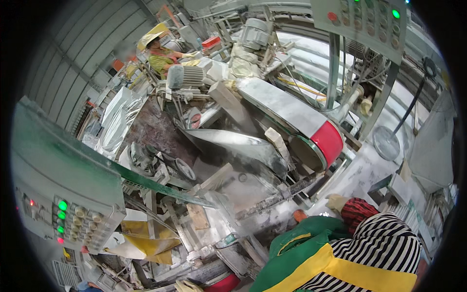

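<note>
From the lower right edge comes my right arm, in a black-and-white striped sleeve with a red-and-black cuff. My right hand (336, 202), in a pale glove, is beside the dusty side rail of a machine, below the red end of its long belt housing (292, 107). Its fingers are too small to read. A green apron (296, 250) with a yellow band fills the lower right. My left hand cannot be made out. A small orange object (299, 215) shows past the apron. At the bottom edge lies a pale glove-like shape (187, 286); whose it is, I cannot tell.
A control box (73, 214) with lit green buttons stands at left; another control panel (362, 24) hangs at upper right. A curved metal sheet (238, 141) covers part of the machine. Electric motors (255, 34) sit farther back. A co-worker (160, 56) in a hat stands at the far left.
</note>
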A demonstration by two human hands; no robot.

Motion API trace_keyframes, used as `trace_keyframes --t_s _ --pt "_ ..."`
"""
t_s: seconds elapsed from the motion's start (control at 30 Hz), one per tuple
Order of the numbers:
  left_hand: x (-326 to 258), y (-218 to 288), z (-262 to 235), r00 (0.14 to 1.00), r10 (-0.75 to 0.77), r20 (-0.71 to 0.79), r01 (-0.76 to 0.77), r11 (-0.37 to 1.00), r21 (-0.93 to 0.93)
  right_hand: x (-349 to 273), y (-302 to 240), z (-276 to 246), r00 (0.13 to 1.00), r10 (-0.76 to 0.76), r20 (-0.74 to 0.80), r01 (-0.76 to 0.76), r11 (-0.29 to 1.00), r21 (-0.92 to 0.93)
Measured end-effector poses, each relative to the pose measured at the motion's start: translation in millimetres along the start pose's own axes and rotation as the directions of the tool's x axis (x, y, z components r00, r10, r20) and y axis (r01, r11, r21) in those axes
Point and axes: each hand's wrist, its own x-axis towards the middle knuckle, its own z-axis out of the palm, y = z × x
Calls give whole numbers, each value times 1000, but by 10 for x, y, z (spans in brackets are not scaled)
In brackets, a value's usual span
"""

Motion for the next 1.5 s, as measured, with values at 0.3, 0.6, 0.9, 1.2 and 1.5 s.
trace_keyframes --t_s 0.3,0.6,0.9,1.2,1.5 --pt "-361 263 60 998 -24 -59 32 991 134 98 330 21 927 109 359 -165 978 131" --pt "-502 94 83 992 -76 -99 94 976 195 1306 -1218 -1915 979 121 167 -205 657 725" --pt "-442 446 -248 985 8 -170 42 957 286 1219 -778 -1081 967 141 212 -247 720 648" --pt "-456 703 -288 983 -14 -180 41 989 143 312 -178 -725 742 469 479 -660 389 643" --pt "-498 746 -560 986 -62 -157 102 961 256 824 -471 -1013 903 277 329 -430 554 713"
